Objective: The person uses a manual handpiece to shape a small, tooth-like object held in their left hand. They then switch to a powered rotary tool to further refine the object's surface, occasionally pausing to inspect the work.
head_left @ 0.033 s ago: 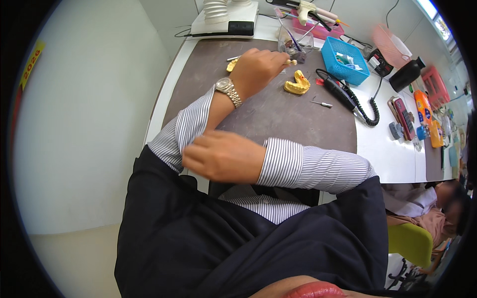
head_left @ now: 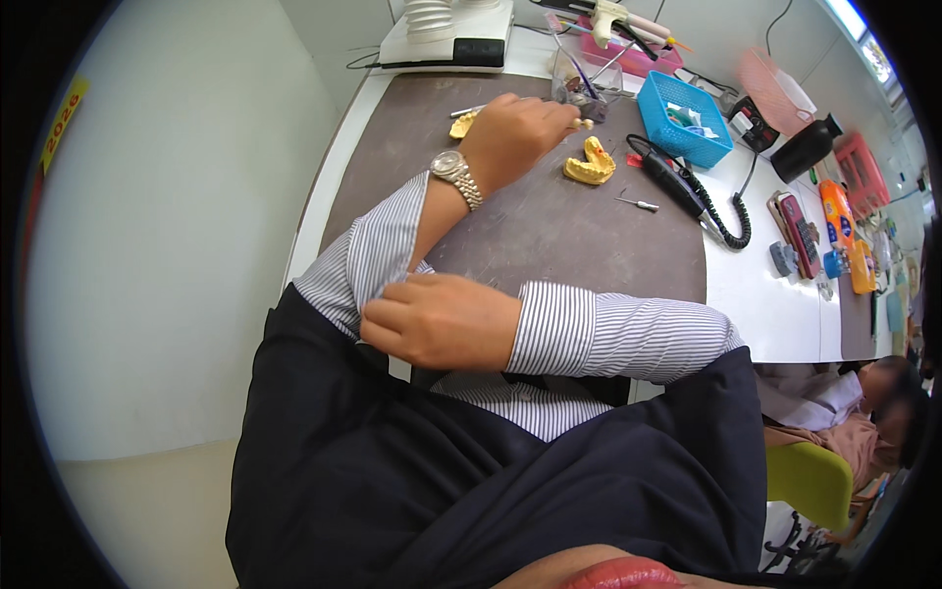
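Note:
My left hand point(head_left: 515, 142), with a silver watch point(head_left: 458, 180) on the wrist, is stretched out over the brown desk mat. Its fingers are closed on a small ivory tooth-like piece point(head_left: 583, 125), only partly visible. My right hand point(head_left: 442, 319) crosses in front of me and grips the striped left shirt sleeve point(head_left: 378, 245) near the elbow; its fingertips are hidden in the fabric. A yellow dental cast point(head_left: 590, 165) stands on the mat just right of my left hand. Another yellow cast point(head_left: 462, 125) shows partly behind that hand, beside a metal rod.
A small metal tool point(head_left: 640, 204) and a black handpiece point(head_left: 672, 184) with coiled cord lie to the right. Farther back are a blue basket point(head_left: 687, 147), a clear tool holder point(head_left: 589, 79) and a white machine point(head_left: 446, 49). Another person point(head_left: 834, 398) sits at the far right.
My right hand has shifted slightly down along the left sleeve, and the cuff edge stands out more. My left hand stays over the mat with the tooth-like piece.

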A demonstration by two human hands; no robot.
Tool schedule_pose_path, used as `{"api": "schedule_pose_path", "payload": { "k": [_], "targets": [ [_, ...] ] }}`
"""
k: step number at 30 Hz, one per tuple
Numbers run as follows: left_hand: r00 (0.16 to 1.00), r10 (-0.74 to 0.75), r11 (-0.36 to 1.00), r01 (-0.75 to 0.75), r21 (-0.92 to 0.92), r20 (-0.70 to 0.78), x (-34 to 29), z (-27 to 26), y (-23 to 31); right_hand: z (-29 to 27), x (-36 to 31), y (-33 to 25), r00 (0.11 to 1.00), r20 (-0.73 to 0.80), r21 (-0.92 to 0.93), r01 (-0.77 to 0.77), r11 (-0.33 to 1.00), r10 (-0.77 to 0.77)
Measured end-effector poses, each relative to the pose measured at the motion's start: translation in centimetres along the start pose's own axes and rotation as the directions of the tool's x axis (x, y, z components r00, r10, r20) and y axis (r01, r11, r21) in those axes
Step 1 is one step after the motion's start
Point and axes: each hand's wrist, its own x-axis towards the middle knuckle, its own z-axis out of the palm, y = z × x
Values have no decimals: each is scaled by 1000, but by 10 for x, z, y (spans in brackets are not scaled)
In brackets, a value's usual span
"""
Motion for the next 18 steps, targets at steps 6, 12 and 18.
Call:
{"api": "schedule_pose_path", "payload": {
  "k": [6, 12, 18],
  "targets": [
    [968, 247, 969, -248, 20, 56, -6, -4, 26, -15, -30, 8, 997, 78, -36, 28, 999, -25],
    [944, 270, 954, -236, -185, 190, -7, -16, 39, -47, -33, 45, 864, -287, -115, -460, 880, 414],
    [953, 227, 973, -213, -86, 199, -15, -13, 35, -40, -37, 50, 894, -51, -172, -447, 878, 445]
  ]
}}
